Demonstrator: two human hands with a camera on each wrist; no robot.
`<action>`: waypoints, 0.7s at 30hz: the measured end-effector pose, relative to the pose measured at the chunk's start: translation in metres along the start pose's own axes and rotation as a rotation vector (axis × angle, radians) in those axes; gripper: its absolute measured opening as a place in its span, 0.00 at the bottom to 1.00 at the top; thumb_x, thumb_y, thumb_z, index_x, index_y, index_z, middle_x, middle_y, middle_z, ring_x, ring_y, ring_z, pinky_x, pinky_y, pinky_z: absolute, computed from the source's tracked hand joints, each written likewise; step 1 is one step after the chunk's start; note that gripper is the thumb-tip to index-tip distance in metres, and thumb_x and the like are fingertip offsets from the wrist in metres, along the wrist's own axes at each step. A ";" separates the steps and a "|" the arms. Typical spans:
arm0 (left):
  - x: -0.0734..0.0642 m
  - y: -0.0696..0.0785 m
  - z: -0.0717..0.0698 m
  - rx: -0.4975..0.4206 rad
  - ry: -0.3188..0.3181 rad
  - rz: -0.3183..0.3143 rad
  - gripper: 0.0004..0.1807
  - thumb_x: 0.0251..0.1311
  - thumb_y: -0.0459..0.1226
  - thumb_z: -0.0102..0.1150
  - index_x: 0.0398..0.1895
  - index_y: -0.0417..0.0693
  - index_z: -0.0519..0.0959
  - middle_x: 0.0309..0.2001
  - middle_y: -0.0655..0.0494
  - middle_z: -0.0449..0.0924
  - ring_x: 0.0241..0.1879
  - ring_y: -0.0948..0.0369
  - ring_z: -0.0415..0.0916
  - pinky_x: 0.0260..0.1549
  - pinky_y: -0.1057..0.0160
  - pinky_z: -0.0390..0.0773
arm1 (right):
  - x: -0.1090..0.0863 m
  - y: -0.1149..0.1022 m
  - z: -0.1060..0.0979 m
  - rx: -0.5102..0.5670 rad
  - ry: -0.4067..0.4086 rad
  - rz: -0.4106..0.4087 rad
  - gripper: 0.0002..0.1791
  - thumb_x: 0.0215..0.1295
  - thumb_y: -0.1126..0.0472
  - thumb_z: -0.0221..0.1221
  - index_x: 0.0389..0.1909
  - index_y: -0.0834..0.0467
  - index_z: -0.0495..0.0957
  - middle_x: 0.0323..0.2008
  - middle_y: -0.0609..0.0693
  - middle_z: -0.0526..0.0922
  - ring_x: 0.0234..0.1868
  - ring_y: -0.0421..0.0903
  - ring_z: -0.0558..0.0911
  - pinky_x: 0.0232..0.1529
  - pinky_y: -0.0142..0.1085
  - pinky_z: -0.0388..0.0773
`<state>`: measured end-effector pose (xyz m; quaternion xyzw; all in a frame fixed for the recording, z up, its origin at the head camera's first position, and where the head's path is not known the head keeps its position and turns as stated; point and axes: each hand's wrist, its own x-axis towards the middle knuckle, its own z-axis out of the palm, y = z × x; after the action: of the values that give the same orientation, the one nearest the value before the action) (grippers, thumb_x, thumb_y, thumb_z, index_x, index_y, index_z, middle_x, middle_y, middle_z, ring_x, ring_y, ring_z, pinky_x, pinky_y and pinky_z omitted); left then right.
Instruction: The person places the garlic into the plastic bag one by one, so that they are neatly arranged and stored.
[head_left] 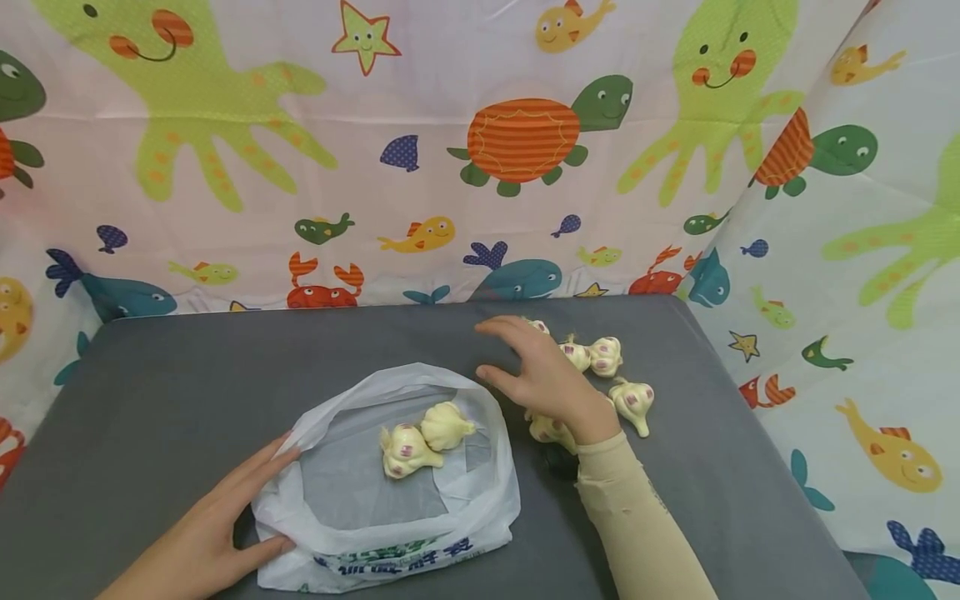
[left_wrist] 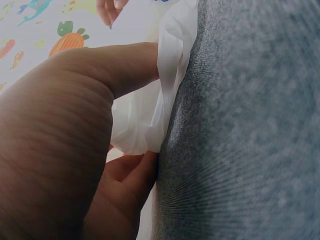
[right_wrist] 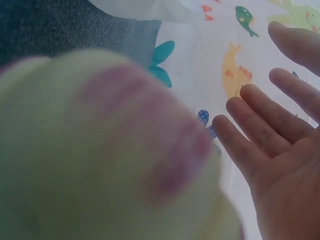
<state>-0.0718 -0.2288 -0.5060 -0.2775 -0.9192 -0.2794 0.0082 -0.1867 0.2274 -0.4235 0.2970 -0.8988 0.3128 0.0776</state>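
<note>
A white plastic bag [head_left: 390,542] with printed lettering lies mouth-up on the grey table. Two garlic bulbs, one with purple marks [head_left: 406,452] and one paler [head_left: 446,426], sit inside it. My left hand [head_left: 225,508] touches the bag's left side, thumb and fingers spread apart along its edge. Over the right of the bag, my right hand [head_left: 551,375] hovers above loose garlic bulbs with nothing in its grasp. In the right wrist view its fingers [right_wrist: 270,135] are straight, and a blurred garlic bulb [right_wrist: 115,145] fills the near left.
Several garlic bulbs lie right of the bag, including one at the far side [head_left: 605,357] and one nearest the right edge [head_left: 632,403]. The right forearm covers part of the group. A sea-animal curtain [head_left: 420,83] hangs behind the grey table [head_left: 202,375].
</note>
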 end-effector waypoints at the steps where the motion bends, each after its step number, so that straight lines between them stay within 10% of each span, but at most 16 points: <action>1: 0.000 0.000 0.000 0.009 -0.008 -0.010 0.59 0.50 0.53 0.88 0.85 0.63 0.65 0.85 0.60 0.59 0.73 0.75 0.60 0.61 0.75 0.72 | 0.000 0.001 0.000 0.003 0.006 0.001 0.31 0.72 0.58 0.73 0.72 0.62 0.78 0.71 0.58 0.79 0.74 0.57 0.75 0.71 0.58 0.74; 11: -0.001 -0.003 0.000 -0.026 0.000 0.021 0.59 0.49 0.50 0.89 0.85 0.60 0.66 0.85 0.58 0.60 0.74 0.79 0.56 0.62 0.83 0.59 | -0.002 0.006 -0.002 0.014 0.026 0.054 0.30 0.74 0.55 0.71 0.73 0.60 0.77 0.72 0.55 0.77 0.73 0.55 0.76 0.67 0.54 0.77; 21: -0.002 -0.003 -0.001 -0.004 -0.025 -0.018 0.58 0.52 0.56 0.86 0.86 0.64 0.65 0.85 0.61 0.59 0.73 0.76 0.59 0.61 0.77 0.67 | -0.003 0.014 -0.006 0.016 0.038 0.107 0.29 0.75 0.55 0.70 0.73 0.59 0.78 0.73 0.56 0.76 0.75 0.56 0.74 0.71 0.57 0.73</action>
<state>-0.0717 -0.2319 -0.5072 -0.2726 -0.9211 -0.2779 -0.0064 -0.1925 0.2411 -0.4266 0.2429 -0.9093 0.3292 0.0754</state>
